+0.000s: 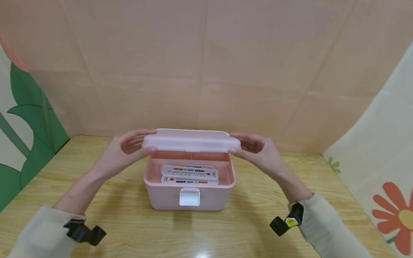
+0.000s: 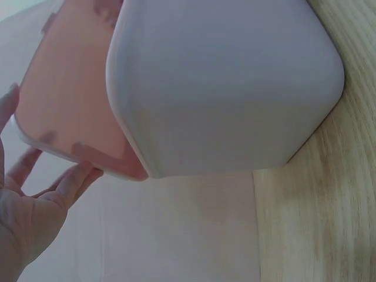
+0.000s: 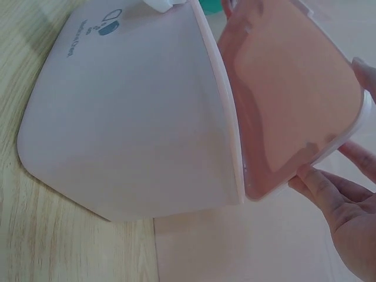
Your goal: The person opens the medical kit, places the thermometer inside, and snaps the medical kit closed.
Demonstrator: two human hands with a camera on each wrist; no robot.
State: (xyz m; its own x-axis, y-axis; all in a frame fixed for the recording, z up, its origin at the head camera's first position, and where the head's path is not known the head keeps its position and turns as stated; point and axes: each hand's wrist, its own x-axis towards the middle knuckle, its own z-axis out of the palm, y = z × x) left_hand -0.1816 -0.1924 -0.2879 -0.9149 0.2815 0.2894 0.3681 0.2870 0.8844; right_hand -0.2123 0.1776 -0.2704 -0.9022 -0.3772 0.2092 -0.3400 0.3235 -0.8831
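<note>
A pink plastic box point(image 1: 188, 200) stands on the table, its lid point(image 1: 191, 142) raised partway and tilted above the opening. At the lid's left end my left hand point(image 1: 121, 152) grips it, thumb on the front edge and fingers on the side behind. My right hand point(image 1: 261, 153) grips the right end in the same way. Inside the box lie several long flat white pieces point(image 1: 190, 172) with coloured bands, partly stacked. A white latch point(image 1: 189, 197) hangs on the front wall. The right wrist view shows the lid's underside point(image 3: 294, 88) and a printed logo point(image 3: 108, 26) on the box.
The wood-grain table point(image 1: 186, 241) carries the box near its middle. A plain pinkish sheet point(image 1: 202, 66) hangs behind it. Printed cloth with leaves point(image 1: 29, 92) is at the left, and cloth with a red flower point(image 1: 408, 219) at the right.
</note>
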